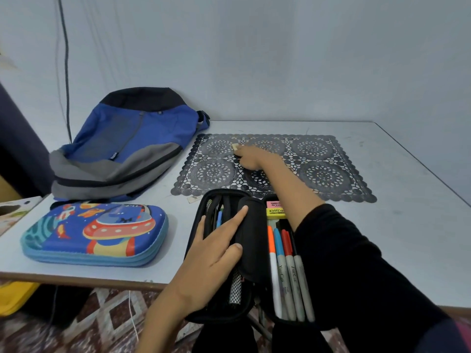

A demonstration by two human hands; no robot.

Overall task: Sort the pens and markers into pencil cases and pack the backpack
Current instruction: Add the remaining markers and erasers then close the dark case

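Here, backpack [142, 138] beside lace mat [318, 171] on table [407, 225].

Black sleeve [356, 263] covers right arm [279, 183] to mid-forearm; left forearm [165, 312] bare.

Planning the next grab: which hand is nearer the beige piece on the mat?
Right. The right hand touches the beige piece; left hand rests well short, on the black pencil case.

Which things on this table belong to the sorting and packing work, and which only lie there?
For the job: blue, grey and black fabric backpack; blue hard pencil case with spaceship picture; open black fabric pencil case; grey-barrelled markers; small cream block at the right hand.
Just lying about: black lace-pattern placemat; cardboard box at the left edge.
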